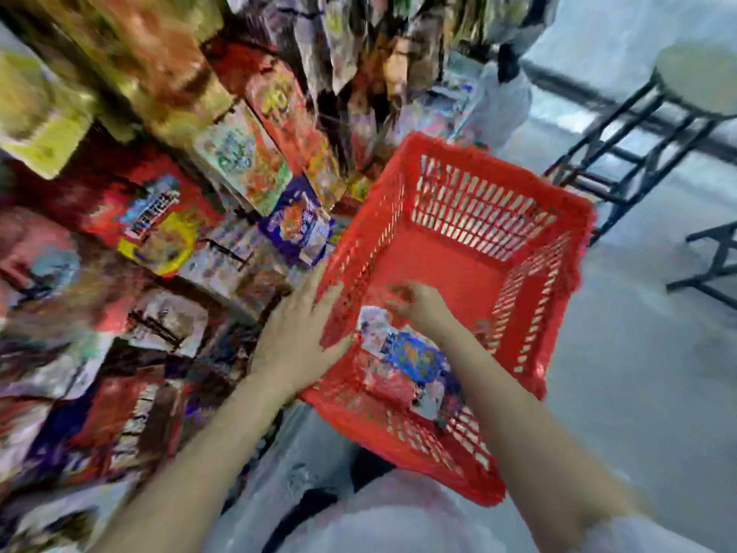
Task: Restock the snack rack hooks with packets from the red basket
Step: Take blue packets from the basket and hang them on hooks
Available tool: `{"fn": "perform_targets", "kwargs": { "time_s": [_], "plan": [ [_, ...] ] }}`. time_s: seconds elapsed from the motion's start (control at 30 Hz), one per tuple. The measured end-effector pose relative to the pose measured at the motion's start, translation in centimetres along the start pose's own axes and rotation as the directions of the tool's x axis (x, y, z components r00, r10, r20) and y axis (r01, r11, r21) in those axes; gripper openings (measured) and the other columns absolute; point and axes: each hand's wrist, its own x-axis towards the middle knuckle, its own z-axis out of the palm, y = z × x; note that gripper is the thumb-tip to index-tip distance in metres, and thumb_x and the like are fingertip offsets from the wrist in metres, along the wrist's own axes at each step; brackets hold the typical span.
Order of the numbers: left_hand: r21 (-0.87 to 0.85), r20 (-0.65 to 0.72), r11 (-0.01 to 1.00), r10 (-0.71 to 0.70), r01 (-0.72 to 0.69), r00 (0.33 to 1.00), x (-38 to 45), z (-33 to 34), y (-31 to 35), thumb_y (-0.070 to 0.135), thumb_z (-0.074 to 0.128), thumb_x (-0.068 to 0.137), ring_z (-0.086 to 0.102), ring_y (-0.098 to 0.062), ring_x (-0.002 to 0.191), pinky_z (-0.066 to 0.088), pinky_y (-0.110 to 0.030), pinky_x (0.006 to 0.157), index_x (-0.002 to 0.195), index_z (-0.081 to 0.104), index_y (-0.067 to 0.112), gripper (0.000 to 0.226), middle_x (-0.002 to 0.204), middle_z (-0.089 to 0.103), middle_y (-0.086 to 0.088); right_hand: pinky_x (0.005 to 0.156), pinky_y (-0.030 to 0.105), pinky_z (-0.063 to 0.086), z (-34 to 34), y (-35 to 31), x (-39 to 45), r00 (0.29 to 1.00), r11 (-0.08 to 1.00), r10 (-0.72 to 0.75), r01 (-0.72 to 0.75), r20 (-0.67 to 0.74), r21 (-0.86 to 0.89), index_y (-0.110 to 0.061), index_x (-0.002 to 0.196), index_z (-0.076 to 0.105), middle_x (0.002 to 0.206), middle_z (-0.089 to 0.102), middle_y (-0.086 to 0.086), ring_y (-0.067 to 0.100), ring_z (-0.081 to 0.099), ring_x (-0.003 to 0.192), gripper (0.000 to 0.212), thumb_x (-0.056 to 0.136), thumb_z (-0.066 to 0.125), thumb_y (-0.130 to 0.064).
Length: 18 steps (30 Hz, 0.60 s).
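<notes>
From your head camera, heavily smeared by motion, you look down on the red basket [530, 217], a slotted plastic crate tilted toward you. Your left hand [297, 337] lies flat against the outside of its left wall, fingers straight and spread, thumb at the rim near the basket's near-left corner. Your right hand [418, 303] reaches inside over the near half of the floor, fingers curled downward above the packets [406, 361]; the blur is too strong for you to tell whether they pinch anything. Those packets sit heaped in the basket's near-left corner: a white one at the top, a blue one in the middle, a red one nearer you. The far half of the basket floor shows bare red plastic.

Just left of the basket, the snack rack [167, 201] fills that side of your view, with overlapping hanging bags crowding right up to the basket's left wall beside your left hand. A purple packet [299, 229] hangs closest to the far-left rim, a red and yellow bag [155, 229] further left. The hooks themselves are lost in the blur.

To the right, well apart from the basket, 1 black-framed stool [638, 125] with a pale round seat stands on a pale grey floor [646, 373]. Part of another black frame [714, 261] shows at the right edge.
</notes>
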Motion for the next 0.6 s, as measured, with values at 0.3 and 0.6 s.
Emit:
{"fn": "perform_targets", "kwargs": {
  "time_s": [0.3, 0.6],
  "plan": [
    [0.037, -0.067, 0.999, -0.014, 0.017, 0.998, 0.0, 0.9, -0.1, 0.062, 0.047, 0.088, 0.027, -0.031, 0.151, 0.038, -0.049, 0.114, 0.158, 0.028, 0.01, 0.089, 0.17, 0.009, -0.01, 0.102, 0.047, 0.044, 6.3, 4.6, 1.7, 0.949, 0.902, 0.269, -0.187, 0.167, -0.389, -0.005, 0.141, 0.034, 0.141, 0.039, 0.03, 0.045, 0.048, 0.128, 0.087, 0.077, 0.085, -0.033],
    [0.032, 0.03, 0.997, -0.07, 0.069, 0.997, -0.4, 0.2, 0.5, 0.07, 0.037, 0.089, 0.003, -0.021, 0.157, 0.029, -0.047, 0.119, 0.163, 0.004, 0.02, 0.095, 0.167, -0.023, 0.004, 0.065, 0.038, 0.044, 6.2, 4.9, 0.2, 0.907, 0.96, 0.279, -0.269, 0.315, -0.075, -0.002, 0.085, 0.056, 0.093, 0.061, 0.031, 0.034, 0.063, 0.079, 0.034, 0.083, 0.082, -0.023]
  ]
}}
